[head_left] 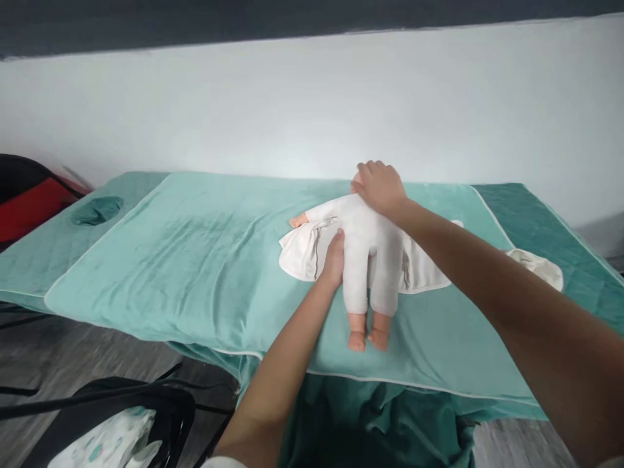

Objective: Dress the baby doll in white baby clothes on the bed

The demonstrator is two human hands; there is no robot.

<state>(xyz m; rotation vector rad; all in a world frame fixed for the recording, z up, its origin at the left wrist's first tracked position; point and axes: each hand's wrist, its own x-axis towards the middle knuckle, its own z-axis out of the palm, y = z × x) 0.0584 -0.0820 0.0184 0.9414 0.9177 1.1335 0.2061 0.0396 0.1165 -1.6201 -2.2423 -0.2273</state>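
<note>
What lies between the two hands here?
Head view: the torso of the doll, between the left hand at its flank and the right hand over its head.

The doll (363, 247) has its head hidden under the right hand (379, 187); a printed cloth (110, 442), perhaps a nappy, is cut off below

doll (363, 244) | white bodysuit | lying flat | bare feet toward near edge

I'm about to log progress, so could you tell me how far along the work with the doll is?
Done: the doll lies in its white suit on the spread cloth. In hand: the left hand presses its side, the right hand covers its head. Left: the cloth is open, unwrapped.
</note>
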